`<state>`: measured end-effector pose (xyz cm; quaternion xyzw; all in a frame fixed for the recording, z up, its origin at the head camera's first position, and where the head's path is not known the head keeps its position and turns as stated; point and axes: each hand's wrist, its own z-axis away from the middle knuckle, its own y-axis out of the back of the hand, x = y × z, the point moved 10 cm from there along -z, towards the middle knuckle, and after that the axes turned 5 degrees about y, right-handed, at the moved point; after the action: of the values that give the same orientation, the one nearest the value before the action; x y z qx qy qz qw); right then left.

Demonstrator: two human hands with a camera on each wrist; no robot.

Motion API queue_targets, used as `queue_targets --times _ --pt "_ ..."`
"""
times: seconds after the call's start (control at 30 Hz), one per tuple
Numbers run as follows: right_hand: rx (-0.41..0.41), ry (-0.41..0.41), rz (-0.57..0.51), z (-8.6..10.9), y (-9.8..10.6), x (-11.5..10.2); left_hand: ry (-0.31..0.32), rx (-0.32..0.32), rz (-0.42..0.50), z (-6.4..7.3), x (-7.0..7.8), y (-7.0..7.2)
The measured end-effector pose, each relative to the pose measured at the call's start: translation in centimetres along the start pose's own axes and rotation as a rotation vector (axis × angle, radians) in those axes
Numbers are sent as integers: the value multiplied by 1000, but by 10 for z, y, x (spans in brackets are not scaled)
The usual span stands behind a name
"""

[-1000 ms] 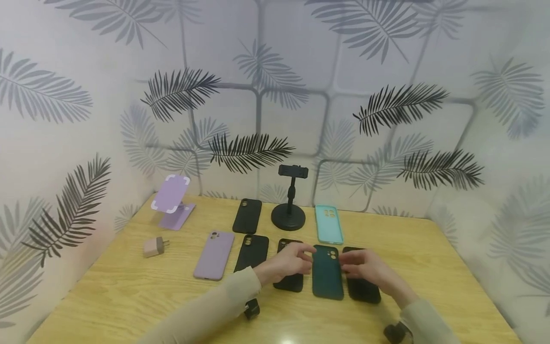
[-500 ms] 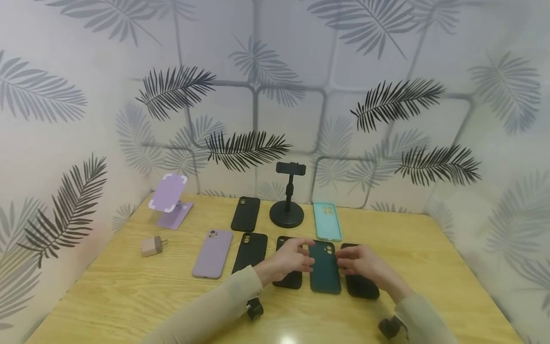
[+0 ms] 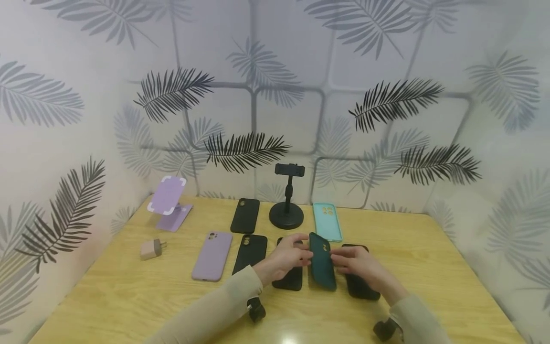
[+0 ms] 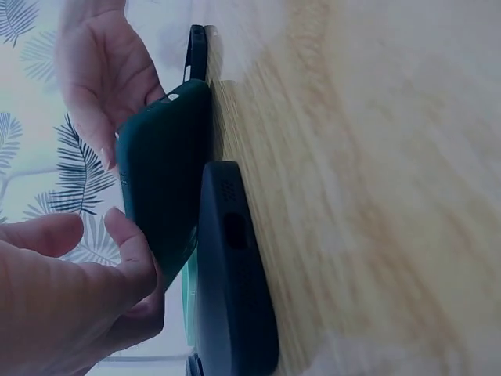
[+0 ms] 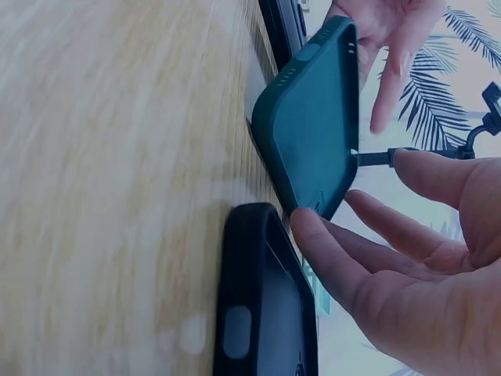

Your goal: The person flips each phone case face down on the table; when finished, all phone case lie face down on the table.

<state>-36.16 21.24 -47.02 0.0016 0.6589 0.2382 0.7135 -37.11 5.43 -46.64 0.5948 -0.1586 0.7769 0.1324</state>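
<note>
A dark green phone case (image 3: 322, 263) stands tilted on the table, its left edge raised and its hollow inner side turned to the right. Fingers of my left hand (image 3: 289, 256) press on its back near the raised edge; the left wrist view shows that back (image 4: 168, 157) close up. From the other side, fingertips of my right hand (image 3: 358, 264) touch its lower right edge, the thumb apart from it. In the right wrist view the green case's inside (image 5: 313, 129) shows plainly. One black phone case (image 3: 293, 277) lies beneath my left hand, another (image 3: 361, 286) beneath my right.
At the back stand a black phone holder (image 3: 287, 215) and a purple stand (image 3: 168, 195). A mint case (image 3: 327, 222), a lilac case (image 3: 212, 256) and two more black cases (image 3: 245, 216) lie around. A charger plug (image 3: 151, 249) is at left.
The green case lay flat earlier; now its left edge is lifted and it leans to the right. The right hand has moved slightly left to touch it.
</note>
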Motion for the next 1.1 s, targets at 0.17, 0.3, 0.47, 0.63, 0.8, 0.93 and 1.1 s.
queue_targets --times 0.17,0.3,0.47,0.63,0.8,0.93,1.1 --pt "-50 30 -34 -1 -7 -1 -10 -4 -11 -2 0 -2" --pt "-115 83 -75 -2 -17 -4 -19 -3 11 -4 -1 -2" --pt "-181 108 -128 -3 -29 -4 -28 -11 29 -7 -2 -5" --pt "-212 63 -183 -3 -35 0 -27 -37 18 -10 -2 -9" --pt "-191 51 -195 -5 -32 3 -15 -46 -16 -10 -3 -13" --pt "-160 56 -211 -5 -26 2 -10 -58 -73 -11 -4 -16" --pt "-81 80 -227 -3 -13 0 14 -99 -120 -10 -6 -22"
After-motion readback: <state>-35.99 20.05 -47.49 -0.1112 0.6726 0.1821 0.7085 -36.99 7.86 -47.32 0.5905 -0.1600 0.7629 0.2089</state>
